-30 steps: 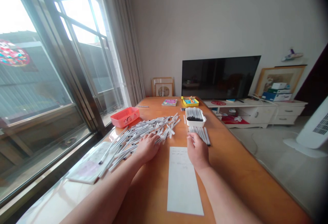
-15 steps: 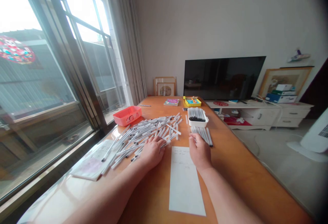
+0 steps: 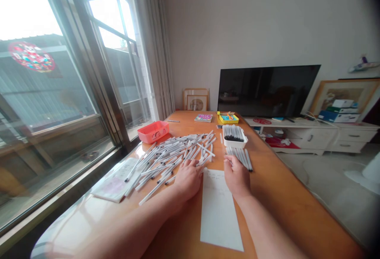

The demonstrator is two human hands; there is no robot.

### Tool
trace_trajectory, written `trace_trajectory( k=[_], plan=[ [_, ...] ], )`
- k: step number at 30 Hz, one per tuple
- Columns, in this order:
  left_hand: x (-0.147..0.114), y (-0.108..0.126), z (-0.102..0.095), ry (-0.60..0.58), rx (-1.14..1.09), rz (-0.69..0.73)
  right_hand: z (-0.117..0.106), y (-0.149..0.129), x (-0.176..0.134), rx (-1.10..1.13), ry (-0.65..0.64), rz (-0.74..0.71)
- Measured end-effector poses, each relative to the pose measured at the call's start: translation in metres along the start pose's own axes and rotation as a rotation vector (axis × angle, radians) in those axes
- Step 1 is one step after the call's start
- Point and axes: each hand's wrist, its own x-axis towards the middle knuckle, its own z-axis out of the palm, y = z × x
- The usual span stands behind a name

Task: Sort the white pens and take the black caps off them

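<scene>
A loose pile of slim white-and-clear pens (image 3: 169, 154) with black ends spreads over the left half of the table. My left hand (image 3: 188, 178) rests at the pile's near right edge, its fingers spread over a few pens; the fingertips are partly hidden. Beyond the sheet of paper (image 3: 221, 215), a row of pens (image 3: 242, 158) lies side by side in front of a white box (image 3: 235, 143) filled with more pens. My right hand (image 3: 238, 176) is closed beside this row, thumb against the curled fingers. Whatever it holds is hidden.
A red plastic box (image 3: 152, 132) stands behind the pile at left, and a booklet (image 3: 108, 186) lies partly under the pens. Farther back are a colourful book (image 3: 203, 118) and a yellow box (image 3: 228, 118). The window runs along the left side.
The view has turned slightly left. My left hand has shifted a little right toward the paper, uncovering a pen at the pile's near edge. My right hand stays closed by the row.
</scene>
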Motion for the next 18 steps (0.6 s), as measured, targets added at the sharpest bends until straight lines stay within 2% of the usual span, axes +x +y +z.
trace_trajectory(
  k=[10,18],
  plan=[
    [-0.005,0.007,-0.002,-0.048,-0.007,0.004,0.0,0.002,0.0,-0.024,-0.011,-0.014],
    [-0.022,-0.02,-0.012,-0.068,0.059,-0.17,0.001,0.004,-0.001,-0.051,-0.007,-0.025]
  ],
)
